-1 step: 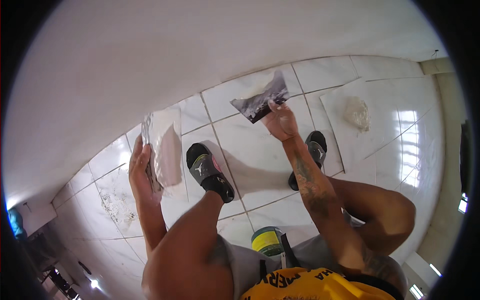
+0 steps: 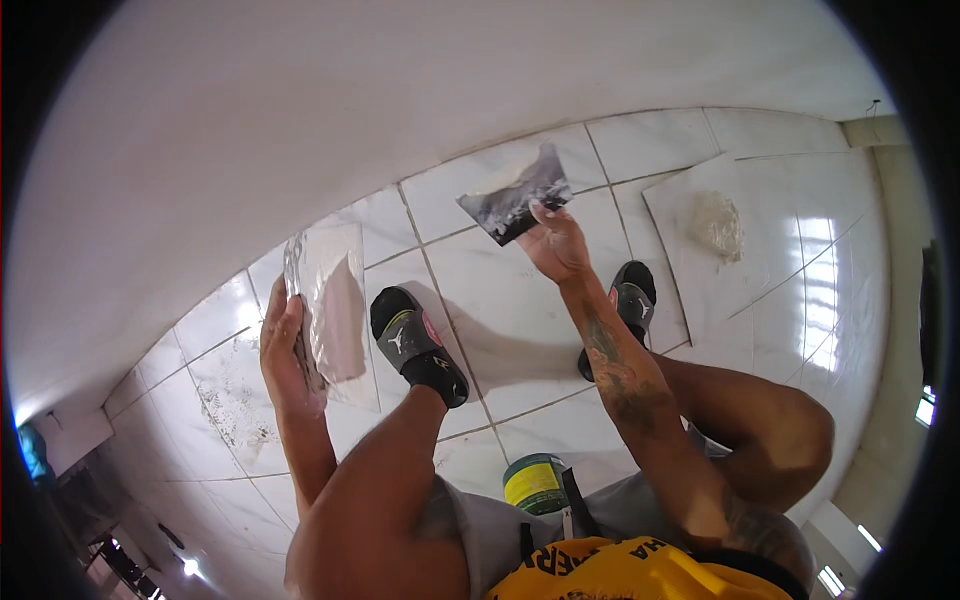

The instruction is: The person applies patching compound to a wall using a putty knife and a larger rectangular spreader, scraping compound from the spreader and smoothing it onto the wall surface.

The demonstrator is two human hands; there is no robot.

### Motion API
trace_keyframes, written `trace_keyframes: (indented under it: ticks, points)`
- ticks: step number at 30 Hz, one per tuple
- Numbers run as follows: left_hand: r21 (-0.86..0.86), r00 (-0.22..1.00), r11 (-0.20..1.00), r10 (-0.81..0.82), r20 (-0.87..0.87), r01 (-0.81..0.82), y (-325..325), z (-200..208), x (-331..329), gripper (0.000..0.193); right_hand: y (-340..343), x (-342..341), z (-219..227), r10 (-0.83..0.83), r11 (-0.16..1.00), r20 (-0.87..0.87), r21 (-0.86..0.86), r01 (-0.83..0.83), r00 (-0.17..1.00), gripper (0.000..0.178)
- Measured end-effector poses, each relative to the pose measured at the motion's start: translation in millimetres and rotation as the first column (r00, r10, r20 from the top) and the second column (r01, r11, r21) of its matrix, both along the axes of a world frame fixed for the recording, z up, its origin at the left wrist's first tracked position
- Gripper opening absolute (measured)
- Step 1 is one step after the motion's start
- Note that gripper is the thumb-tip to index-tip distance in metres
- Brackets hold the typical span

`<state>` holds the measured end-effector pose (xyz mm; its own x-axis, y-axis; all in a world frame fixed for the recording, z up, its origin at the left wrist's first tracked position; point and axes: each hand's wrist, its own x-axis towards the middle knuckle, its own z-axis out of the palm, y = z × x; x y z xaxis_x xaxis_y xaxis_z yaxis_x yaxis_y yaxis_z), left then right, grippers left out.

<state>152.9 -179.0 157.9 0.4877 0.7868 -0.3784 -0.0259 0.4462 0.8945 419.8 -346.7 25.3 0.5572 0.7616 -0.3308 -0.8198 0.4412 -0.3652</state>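
My left hand (image 2: 284,345) is wrapped round the back side of a flat rectangular plastering trowel (image 2: 340,310), whose face is smeared with pale putty. The trowel is held on edge, close to the white wall (image 2: 300,120). Farther right, my right hand (image 2: 553,247) pinches a wide dark putty spreader (image 2: 512,205) between thumb and fingers. Whitish putty coats its far edge and streaks its dark face. The spreader is held above the tiles near the foot of the wall, apart from the trowel.
White marbled floor tiles (image 2: 520,310) lie below. A flat board (image 2: 670,220) at the right carries a lump of putty (image 2: 716,227). A green tub with a yellow label (image 2: 535,485) stands between my legs. Putty spatters (image 2: 235,400) mark the floor at left.
The spreader and my right hand have shifted slightly left. My left hand and the trowel have barely moved.
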Motion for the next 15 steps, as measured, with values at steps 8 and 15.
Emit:
trace_keyframes:
  ticks: [8,15]
  points:
    - [-0.157,0.994,0.986,-0.077,-0.084,0.063,-7.4,-50.0,5.2,0.053,65.8,20.2,-123.0,-0.129,0.892,-0.103,-0.446,0.07,0.986,0.026]
    - [-0.228,0.994,0.973,-0.043,-0.105,0.017,0.6,-58.4,-0.9,0.054,101.2,24.0,-135.1,-0.218,0.909,-0.149,-0.391,0.145,0.965,0.028]
